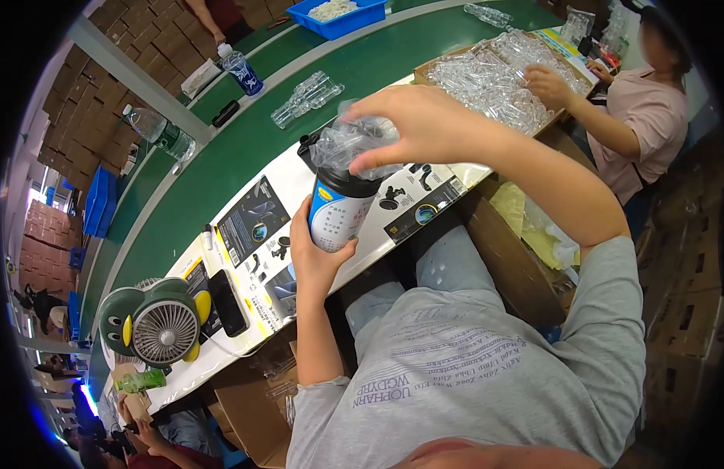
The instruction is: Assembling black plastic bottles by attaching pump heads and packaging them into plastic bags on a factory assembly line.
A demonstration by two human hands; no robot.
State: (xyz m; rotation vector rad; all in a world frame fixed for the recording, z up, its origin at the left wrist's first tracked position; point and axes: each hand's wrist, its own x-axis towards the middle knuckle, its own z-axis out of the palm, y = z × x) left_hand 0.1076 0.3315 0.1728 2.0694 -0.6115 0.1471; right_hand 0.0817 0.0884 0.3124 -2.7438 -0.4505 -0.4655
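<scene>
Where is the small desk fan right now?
In the head view, the green fan stands at lower left on the white work surface, beside a black phone.

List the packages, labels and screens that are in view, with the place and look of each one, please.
Bottle label: white and blue, on the black-lidded bottle in the left hand.
Clear plastic bag: crumpled over the lid, under the right hand.
Printed cartons: flat, black and white, on the table edge.
Phone: dark screen, beside the penguin-shaped fan.

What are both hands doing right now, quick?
Left hand: closed around the lower body of the blue-and-white bottle, holding it upright.
Right hand: fingers closed on the clear plastic wrap over the bottle's top.
</scene>
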